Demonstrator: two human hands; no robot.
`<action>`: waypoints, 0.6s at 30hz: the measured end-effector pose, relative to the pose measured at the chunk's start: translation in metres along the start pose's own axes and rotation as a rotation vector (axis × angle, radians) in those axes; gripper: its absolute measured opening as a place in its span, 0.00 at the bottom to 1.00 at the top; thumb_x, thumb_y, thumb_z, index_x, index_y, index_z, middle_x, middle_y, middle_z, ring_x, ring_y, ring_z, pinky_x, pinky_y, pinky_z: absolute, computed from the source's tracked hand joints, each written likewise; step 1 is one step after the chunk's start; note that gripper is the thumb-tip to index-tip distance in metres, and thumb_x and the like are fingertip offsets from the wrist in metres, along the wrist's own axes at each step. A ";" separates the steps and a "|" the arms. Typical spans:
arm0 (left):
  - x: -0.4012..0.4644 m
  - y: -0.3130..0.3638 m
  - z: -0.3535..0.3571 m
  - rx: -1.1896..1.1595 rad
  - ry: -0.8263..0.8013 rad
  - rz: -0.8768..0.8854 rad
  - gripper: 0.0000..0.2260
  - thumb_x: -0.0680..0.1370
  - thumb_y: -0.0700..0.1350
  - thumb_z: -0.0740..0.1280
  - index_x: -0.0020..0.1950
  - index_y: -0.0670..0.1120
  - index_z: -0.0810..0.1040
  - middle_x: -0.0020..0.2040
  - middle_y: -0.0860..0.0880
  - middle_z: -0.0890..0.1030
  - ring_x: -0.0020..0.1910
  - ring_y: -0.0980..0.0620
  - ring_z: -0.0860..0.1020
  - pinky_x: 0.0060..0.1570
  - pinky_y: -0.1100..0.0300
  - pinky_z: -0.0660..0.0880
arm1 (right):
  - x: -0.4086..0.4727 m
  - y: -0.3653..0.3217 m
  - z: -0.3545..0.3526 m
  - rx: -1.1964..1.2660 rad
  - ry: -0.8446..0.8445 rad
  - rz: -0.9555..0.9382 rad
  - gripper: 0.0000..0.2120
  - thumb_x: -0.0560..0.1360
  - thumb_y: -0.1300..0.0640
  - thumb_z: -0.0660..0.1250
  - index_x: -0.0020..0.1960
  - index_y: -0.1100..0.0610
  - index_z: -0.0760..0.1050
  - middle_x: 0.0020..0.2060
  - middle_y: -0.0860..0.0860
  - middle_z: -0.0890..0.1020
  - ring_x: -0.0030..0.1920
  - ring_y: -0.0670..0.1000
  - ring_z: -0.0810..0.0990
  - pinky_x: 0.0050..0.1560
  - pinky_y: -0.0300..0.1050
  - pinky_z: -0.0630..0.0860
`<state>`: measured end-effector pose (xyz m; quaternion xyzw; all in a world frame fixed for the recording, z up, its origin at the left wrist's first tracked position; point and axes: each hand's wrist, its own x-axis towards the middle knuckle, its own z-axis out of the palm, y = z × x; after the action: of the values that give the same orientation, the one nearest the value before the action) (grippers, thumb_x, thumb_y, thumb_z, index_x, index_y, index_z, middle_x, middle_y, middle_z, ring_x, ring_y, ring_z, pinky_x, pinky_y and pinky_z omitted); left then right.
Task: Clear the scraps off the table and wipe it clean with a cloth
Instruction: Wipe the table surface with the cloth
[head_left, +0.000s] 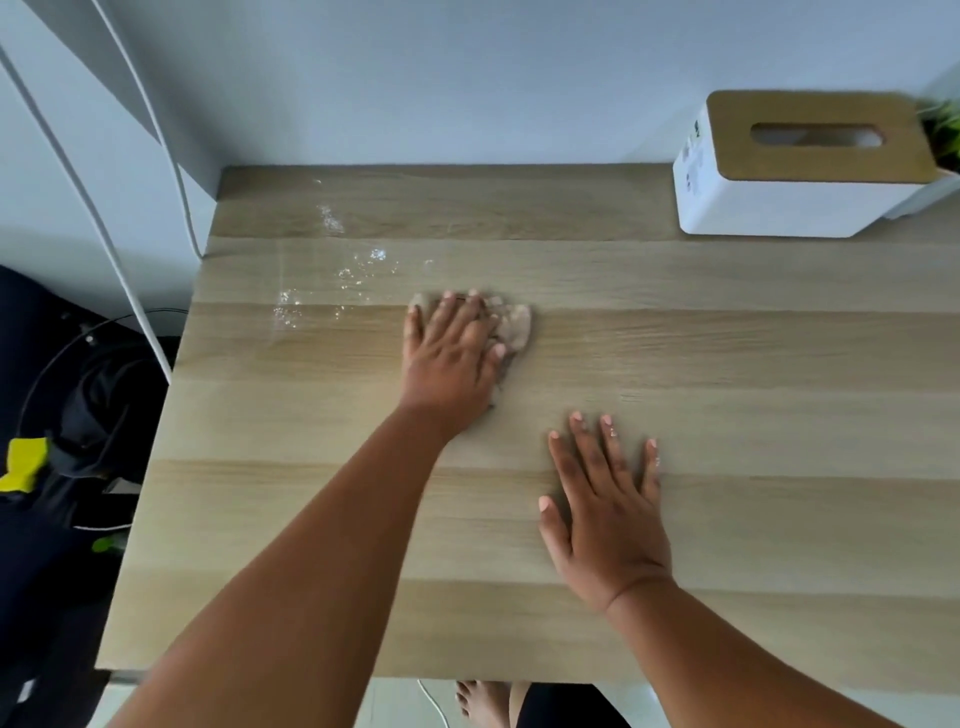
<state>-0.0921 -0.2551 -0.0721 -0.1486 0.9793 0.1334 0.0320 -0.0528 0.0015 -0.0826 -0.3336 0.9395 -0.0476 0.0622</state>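
The left hand (451, 353) is laid flat on a crumpled beige cloth (511, 327), with its fingers straight and pressed down on it. The cloth is bunched up under the palm, and part of it can be seen past the fingers on the right side. It is placed near the middle of the wooden table (753, 364). The right hand (605, 512) is spread open and laid flat on the bare table top, nearer to the person, with nothing held in it. The 2 hands are kept apart, not touching.

Small shiny wet spots (358, 267) are seen on the table to the left of the cloth and behind it, toward the back left corner. A white tissue box (789, 202) with a brown lid is set at the back right of the table, near the wall. A bit of a green plant (943, 132) is seen just beside the box. White cables (98, 218) are hung down by the wall at the left of the table. A bare foot (480, 701) is seen on the floor under the front edge.
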 end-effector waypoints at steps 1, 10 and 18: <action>-0.008 0.007 0.003 -0.009 0.005 0.048 0.25 0.84 0.58 0.50 0.78 0.52 0.68 0.83 0.51 0.59 0.83 0.50 0.50 0.80 0.39 0.43 | 0.000 0.000 0.000 -0.001 -0.004 0.001 0.34 0.79 0.40 0.55 0.82 0.49 0.58 0.84 0.51 0.53 0.83 0.57 0.48 0.78 0.72 0.49; -0.136 -0.050 -0.003 -0.062 0.021 0.094 0.21 0.84 0.54 0.58 0.74 0.49 0.75 0.81 0.50 0.64 0.82 0.48 0.57 0.77 0.36 0.56 | 0.012 -0.003 -0.015 0.093 -0.050 0.033 0.33 0.74 0.40 0.59 0.78 0.48 0.69 0.82 0.51 0.61 0.82 0.57 0.55 0.78 0.72 0.50; -0.121 -0.159 -0.040 -0.129 0.155 -0.512 0.24 0.84 0.59 0.52 0.77 0.51 0.69 0.82 0.51 0.60 0.83 0.51 0.51 0.80 0.42 0.43 | 0.136 -0.009 -0.022 0.102 0.020 -0.036 0.33 0.73 0.36 0.58 0.75 0.48 0.72 0.79 0.54 0.67 0.78 0.60 0.63 0.77 0.72 0.53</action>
<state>0.0703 -0.3785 -0.0610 -0.4028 0.8989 0.1714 -0.0198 -0.1549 -0.0906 -0.0710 -0.3464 0.9302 -0.0999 0.0689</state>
